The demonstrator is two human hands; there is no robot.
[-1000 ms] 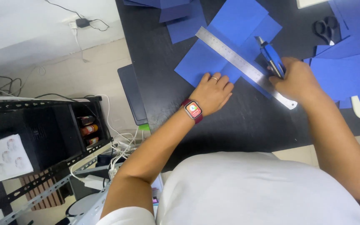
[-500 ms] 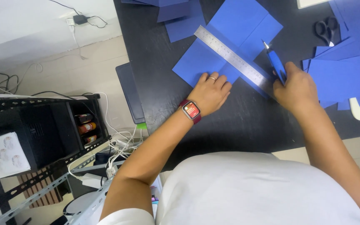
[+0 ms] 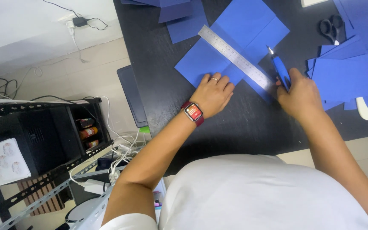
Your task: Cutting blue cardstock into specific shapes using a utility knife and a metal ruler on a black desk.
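Observation:
My left hand, with a red-strapped watch on its wrist and a ring on one finger, presses flat on a blue paper sheet lying on the black table. A steel ruler lies diagonally across that sheet, its near end between my hands. My right hand grips a blue utility knife with the tip pointing away, just right of the ruler's near end.
More blue paper pieces are stacked at the right, with black scissors behind them and a white-handled tool by the table edge. Further blue sheets lie at the back. A black metal rack and cables stand on the floor at left.
My right hand drew the knife back along the ruler toward me and off its near end. My left hand stayed pressed on the paper.

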